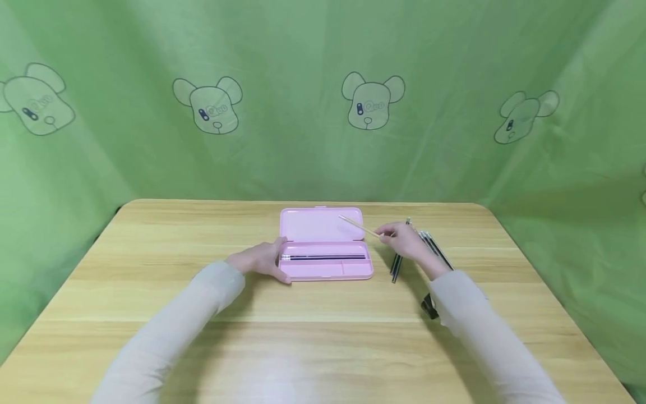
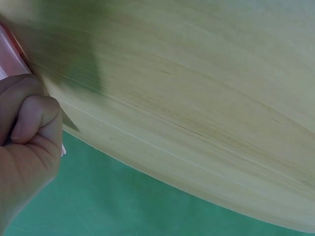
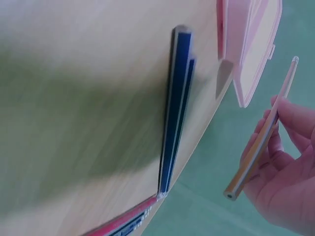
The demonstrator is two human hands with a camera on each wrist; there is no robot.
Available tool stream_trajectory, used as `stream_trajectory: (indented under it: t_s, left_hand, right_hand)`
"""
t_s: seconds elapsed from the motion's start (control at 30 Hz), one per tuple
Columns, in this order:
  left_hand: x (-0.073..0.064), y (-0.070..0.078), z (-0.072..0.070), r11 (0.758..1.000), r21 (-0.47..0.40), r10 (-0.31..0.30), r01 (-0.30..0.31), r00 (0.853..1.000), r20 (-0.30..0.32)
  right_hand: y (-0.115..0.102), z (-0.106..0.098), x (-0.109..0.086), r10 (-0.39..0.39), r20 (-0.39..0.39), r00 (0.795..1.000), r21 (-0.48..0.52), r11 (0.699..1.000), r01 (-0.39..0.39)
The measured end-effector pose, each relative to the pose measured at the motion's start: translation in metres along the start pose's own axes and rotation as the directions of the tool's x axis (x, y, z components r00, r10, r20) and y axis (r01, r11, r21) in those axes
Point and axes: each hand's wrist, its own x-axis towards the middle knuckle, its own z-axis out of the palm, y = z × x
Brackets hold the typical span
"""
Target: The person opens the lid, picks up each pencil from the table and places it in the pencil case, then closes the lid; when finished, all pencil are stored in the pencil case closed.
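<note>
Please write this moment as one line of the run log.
Right grip: pinches tan pencil | Left grip: holds pink case | Case: open, dark pencils inside | Table: more dark pencils, right of case

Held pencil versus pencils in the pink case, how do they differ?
The held pencil is tan; the case pencils look dark. The right hand pinches the held pencil in the air; the case pencils lie in a compartment of the pink case. Both are long and thin.
</note>
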Motion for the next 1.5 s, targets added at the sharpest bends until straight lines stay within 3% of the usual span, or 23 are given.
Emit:
stream_trajectory:
  t_s: [0.2,0.47,0.93,1.23,1.5]
  left_hand:
    - [0.001,0.0,-0.001,1.0,0.012,0.001,-0.001,1.0,-0.006]
    - [0.002,0.001,0.0,1.0,0.008,-0.013,0.013,1.0,0.005]
    - [0.004,0.002,-0.004,0.998,0.014,-0.057,0.056,0.998,0.013]
    - [0.002,0.001,-0.005,0.999,0.027,-0.041,0.041,0.999,0.021]
    - [0.002,0.001,-0.003,0.999,-0.009,-0.034,0.035,0.999,0.034]
  right_hand:
    - [-0.007,0.01,0.005,-0.064,0.022,0.998,0.045,0.997,0.063]
    - [-0.016,0.023,0.007,-0.129,0.12,0.984,0.023,0.992,0.127]
    - [-0.042,0.048,0.024,-0.203,0.177,0.963,-0.014,0.978,0.209]
    - [-0.055,0.064,0.037,-0.265,0.196,0.944,-0.1,0.952,0.288]
    - [-0.058,0.076,0.036,-0.255,0.183,0.95,-0.24,0.925,0.294]
